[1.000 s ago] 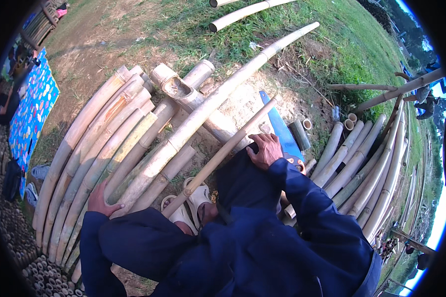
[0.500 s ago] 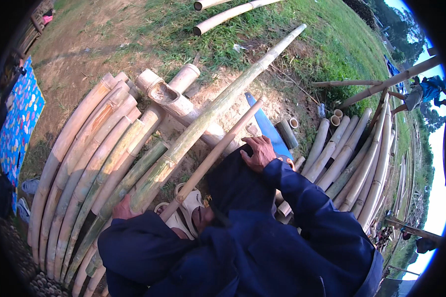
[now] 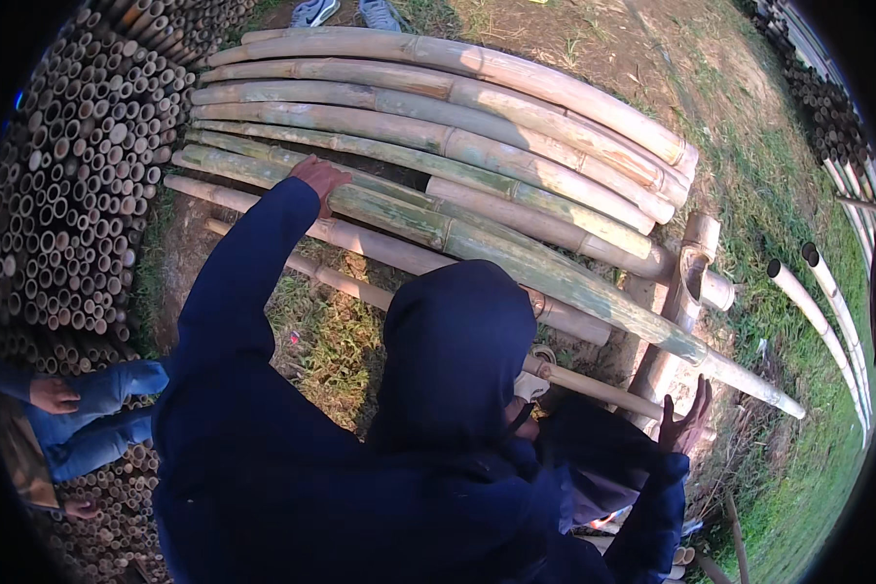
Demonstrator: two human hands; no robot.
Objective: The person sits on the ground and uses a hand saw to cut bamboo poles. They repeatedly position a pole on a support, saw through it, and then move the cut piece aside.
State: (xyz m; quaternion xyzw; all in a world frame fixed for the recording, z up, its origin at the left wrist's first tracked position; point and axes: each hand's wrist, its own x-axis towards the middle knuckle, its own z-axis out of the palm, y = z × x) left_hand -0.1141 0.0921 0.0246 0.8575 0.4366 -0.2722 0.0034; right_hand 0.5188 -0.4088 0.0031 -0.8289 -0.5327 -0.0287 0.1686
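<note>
A long greenish bamboo pole [image 3: 545, 277] slants from the middle left down to the right, crossing a thick notched bamboo piece [image 3: 693, 268]. My left hand [image 3: 319, 181] is closed over the pole's near-left end, its fingers partly hidden. My right hand [image 3: 685, 420] is raised near the pole's far end, fingers spread, holding nothing. A thinner bamboo pole [image 3: 594, 382] runs below, partly behind the dark hooded cloth [image 3: 457, 341] in the middle.
Several thick bamboo poles [image 3: 438, 92] lie side by side above. A big stack of cut bamboo ends [image 3: 78, 175] stands at left. Another person's jeans-clad leg [image 3: 102, 394] and hand [image 3: 54, 395] are at lower left. Shoes [image 3: 316, 12] show at the top; two poles [image 3: 827, 331] lie on grass.
The view has swung round strongly. My right hand has come off the dark cloth by the blue saw and is now raised with fingers apart. My left hand stays at the pole's end.
</note>
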